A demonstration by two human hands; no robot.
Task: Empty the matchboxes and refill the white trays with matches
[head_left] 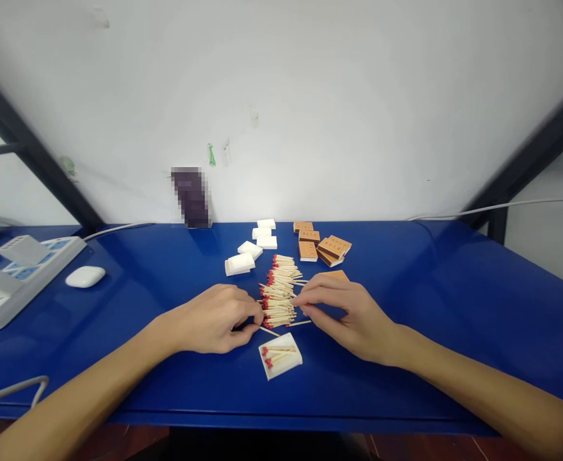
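Note:
A pile of red-headed matches (281, 291) lies in a column on the blue desk. My left hand (226, 320) is at the red-headed side of the pile, thumb and forefinger curled together; what lies between them is hidden. A loose match (269, 331) lies by that thumb. At the plain-stick ends is my right hand (346, 310), its thumb and forefinger drawn close in a pinch, and whatever they grip is too small to make out. In front of the pile sits a white matchbox tray (288, 366) with several matches inside. Another single match (299, 323) lies near my right thumb.
Several white matchbox trays (240, 263) stand behind my left hand. Several orange matchbox sleeves (335, 246) are grouped behind my right hand. A white earbud case (85, 276) and a power strip (36, 275) lie at left. A dark pixelated object (192, 197) leans against the wall.

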